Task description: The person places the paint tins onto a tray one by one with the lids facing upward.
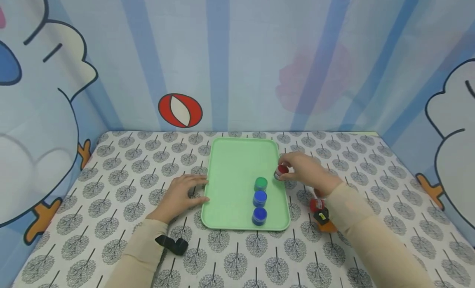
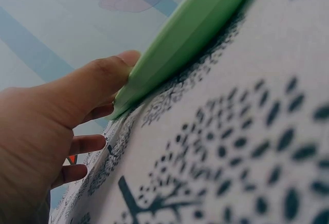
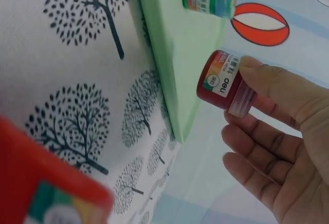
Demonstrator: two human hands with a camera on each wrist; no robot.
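The table (image 1: 111,222) is covered with a white cloth printed all over with small dark trees, and it is closed in on 3 sides by pale blue striped fabric walls showing cartoon birds and a red and white ball (image 1: 180,110).

A mint green tray (image 1: 233,172) lies in the middle of the cloth. On its right half stand 3 small paint pots in a line running toward the person: a green pot (image 1: 261,183) farthest, then a blue pot (image 1: 259,198), then a second blue pot (image 1: 259,216) nearest.

The right hand (image 1: 306,172) pinches a red pot (image 1: 281,171) between thumb and fingertips, holding it in the air just beside the tray's right edge. In the right wrist view its white label reads "deli" (the smaller print beside it is too fine to read), and the pot is tilted on its side.

The left hand (image 1: 182,195) lies flat on the cloth with fingers straight, the thumb pressed against the tray's left rim, gripping nothing.

Another red pot (image 1: 316,205) stands on the cloth to the right of the tray, close under the right forearm, with an orange object (image 1: 323,222) bearing a black patch just in front of it. A small black object (image 1: 172,244) lies by the left sleeve.
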